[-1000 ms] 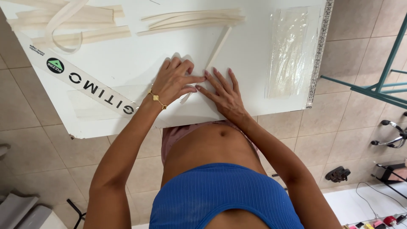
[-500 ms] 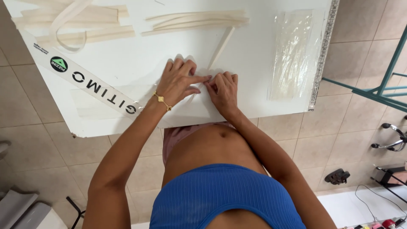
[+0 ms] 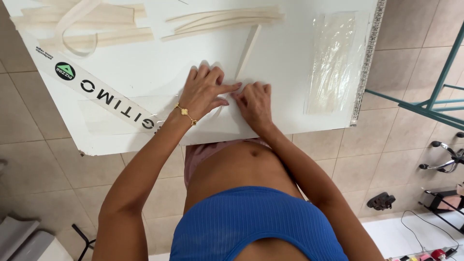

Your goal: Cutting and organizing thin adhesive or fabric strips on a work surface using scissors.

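Observation:
My left hand (image 3: 205,92) lies flat on a white sheet (image 3: 220,118) at the near edge of the white table (image 3: 285,63), fingers spread and pointing right. My right hand (image 3: 253,104) rests beside it with fingers curled down on the same sheet, fingertips touching those of the left hand. A gold bracelet sits on my left wrist. A thin cream strip (image 3: 247,48) runs away from the hands across the table.
Cream strips (image 3: 222,19) and a looped strip pile (image 3: 82,26) lie at the far side. A clear plastic sleeve (image 3: 333,58) lies at the right. A printed white band (image 3: 92,89) crosses the left. Tiled floor and a teal metal frame (image 3: 430,106) lie right.
My right hand has drawn in from spread and flat to curled, moving left toward the left hand until their fingertips meet. The left hand has stayed in place.

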